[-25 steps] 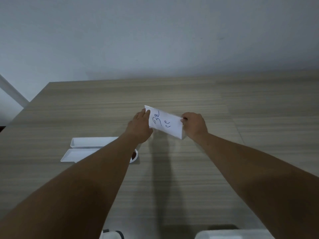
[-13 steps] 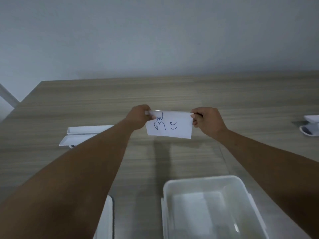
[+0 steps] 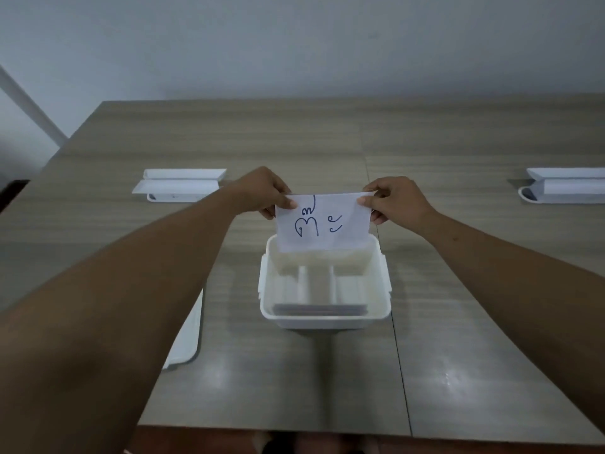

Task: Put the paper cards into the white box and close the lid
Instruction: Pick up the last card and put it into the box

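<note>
A white paper card [image 3: 322, 224] with blue handwriting hangs upright between my hands. My left hand [image 3: 262, 193] pinches its top left corner and my right hand [image 3: 394, 201] pinches its top right corner. The card's lower edge sits at the far rim of the open white box [image 3: 376, 317], which stands on the table in front of me. More white cards lie flat in the bottom of the box. The white lid [image 3: 188, 335] lies on the table left of the box, mostly hidden by my left forearm.
A white holder [image 3: 180, 186] lies at the far left of the wooden table [image 3: 458, 371] and another white holder [image 3: 566, 186] at the far right. The table's near edge runs just below the box. A grey wall stands behind.
The card has come down and toward me, from above the bare table to the far rim of the box. The view has tilted down, so the whole box now shows.
</note>
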`<state>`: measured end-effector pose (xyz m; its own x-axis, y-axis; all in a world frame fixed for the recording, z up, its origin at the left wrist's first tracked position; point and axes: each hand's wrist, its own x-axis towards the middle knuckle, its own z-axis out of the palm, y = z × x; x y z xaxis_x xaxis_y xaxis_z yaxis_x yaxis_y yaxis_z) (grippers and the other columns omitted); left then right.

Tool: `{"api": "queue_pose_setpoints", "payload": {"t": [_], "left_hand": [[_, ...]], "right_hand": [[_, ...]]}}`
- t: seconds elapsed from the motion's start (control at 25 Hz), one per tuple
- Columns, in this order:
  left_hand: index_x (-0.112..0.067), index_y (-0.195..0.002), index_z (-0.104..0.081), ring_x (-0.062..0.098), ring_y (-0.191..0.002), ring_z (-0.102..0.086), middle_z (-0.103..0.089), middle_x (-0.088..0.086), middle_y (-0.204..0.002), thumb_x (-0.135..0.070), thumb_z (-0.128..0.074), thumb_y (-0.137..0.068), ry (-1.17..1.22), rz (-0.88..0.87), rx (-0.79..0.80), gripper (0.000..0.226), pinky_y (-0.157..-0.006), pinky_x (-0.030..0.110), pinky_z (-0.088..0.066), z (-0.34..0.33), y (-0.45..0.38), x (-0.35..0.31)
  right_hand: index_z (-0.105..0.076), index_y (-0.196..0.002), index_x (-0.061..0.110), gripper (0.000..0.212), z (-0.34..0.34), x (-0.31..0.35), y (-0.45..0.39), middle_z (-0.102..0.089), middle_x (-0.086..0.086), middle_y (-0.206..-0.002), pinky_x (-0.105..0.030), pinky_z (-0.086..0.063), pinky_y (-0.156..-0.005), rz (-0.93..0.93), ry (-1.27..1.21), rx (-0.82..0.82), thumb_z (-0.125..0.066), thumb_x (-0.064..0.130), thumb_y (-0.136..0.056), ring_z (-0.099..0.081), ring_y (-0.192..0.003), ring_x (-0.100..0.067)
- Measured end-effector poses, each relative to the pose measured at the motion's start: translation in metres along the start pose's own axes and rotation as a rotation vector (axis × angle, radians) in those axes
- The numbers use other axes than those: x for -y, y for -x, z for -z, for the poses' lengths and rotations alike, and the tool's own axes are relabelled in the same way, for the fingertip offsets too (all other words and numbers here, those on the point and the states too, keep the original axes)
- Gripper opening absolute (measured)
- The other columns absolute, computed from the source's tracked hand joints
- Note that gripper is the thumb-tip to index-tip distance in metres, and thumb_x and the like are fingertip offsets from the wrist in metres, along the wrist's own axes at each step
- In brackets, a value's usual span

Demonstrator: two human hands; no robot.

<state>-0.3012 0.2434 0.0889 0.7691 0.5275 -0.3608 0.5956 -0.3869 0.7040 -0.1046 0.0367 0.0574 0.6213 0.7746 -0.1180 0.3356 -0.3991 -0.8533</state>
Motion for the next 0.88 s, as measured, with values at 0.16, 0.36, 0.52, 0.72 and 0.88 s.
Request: {"api": "queue_pose_setpoints", "payload": {"t": [0.16, 0.36, 0.52, 0.72, 0.88], "left_hand": [[0.0, -0.1, -0.076, 0.027, -0.079, -0.069, -0.075, 0.023, -0.092, -0.013, -0.079, -0.078, 0.04, 0.061, 0.016, 0.026, -0.084, 0.043, -0.061, -0.027, 0.029, 0.017], [-0.003, -0.1, -0.077, 0.019, -0.075, -0.068, -0.076, 0.014, -0.09, -0.019, -0.078, -0.08, -0.027, 0.13, 0.092, 0.026, -0.08, 0.038, -0.061, -0.056, 0.052, 0.039], [-0.018, -0.087, -0.078, 0.014, -0.069, -0.065, -0.072, 0.002, -0.078, -0.03, -0.073, -0.084, -0.157, 0.134, 0.157, 0.013, -0.069, 0.031, -0.054, -0.088, 0.063, 0.055], [-0.021, -0.088, -0.078, 0.015, -0.079, -0.063, -0.069, -0.01, -0.075, -0.042, -0.072, -0.083, -0.294, 0.134, 0.219, 0.023, -0.086, 0.031, -0.05, -0.102, 0.066, 0.07], [-0.018, -0.104, -0.078, 0.017, -0.104, -0.065, -0.075, -0.004, -0.107, -0.035, -0.07, -0.084, -0.432, 0.104, 0.272, 0.027, -0.1, 0.033, -0.049, -0.11, 0.066, 0.08]], "right_hand": [[-0.071, -0.1, -0.001, 0.025, 0.003, -0.012, 0.022, -0.071, -0.027, -0.08, -0.044, -0.063, -0.067, 0.034, 0.013, 0.098, -0.077, 0.014, -0.081, -0.071, -0.068, -0.036], [-0.07, -0.101, 0.005, 0.018, -0.011, -0.033, 0.043, -0.071, -0.014, -0.071, -0.044, -0.063, -0.069, 0.024, 0.205, 0.333, -0.072, 0.011, -0.084, -0.074, -0.069, -0.031], [-0.075, -0.098, 0.017, 0.015, -0.023, -0.05, 0.057, -0.075, -0.004, -0.08, -0.032, -0.058, -0.075, 0.08, 0.491, 0.533, -0.064, 0.02, -0.088, -0.073, -0.077, -0.019], [-0.073, -0.11, 0.023, 0.028, -0.031, -0.057, 0.07, -0.075, 0.009, -0.108, -0.034, -0.047, -0.098, 0.116, 0.722, 0.682, -0.055, 0.035, -0.093, -0.062, -0.107, -0.011], [-0.074, -0.11, 0.022, 0.028, -0.037, -0.063, 0.079, -0.072, 0.009, -0.116, -0.036, -0.047, -0.101, 0.082, 0.704, 0.703, -0.056, 0.033, -0.092, -0.061, -0.112, -0.012]]}}
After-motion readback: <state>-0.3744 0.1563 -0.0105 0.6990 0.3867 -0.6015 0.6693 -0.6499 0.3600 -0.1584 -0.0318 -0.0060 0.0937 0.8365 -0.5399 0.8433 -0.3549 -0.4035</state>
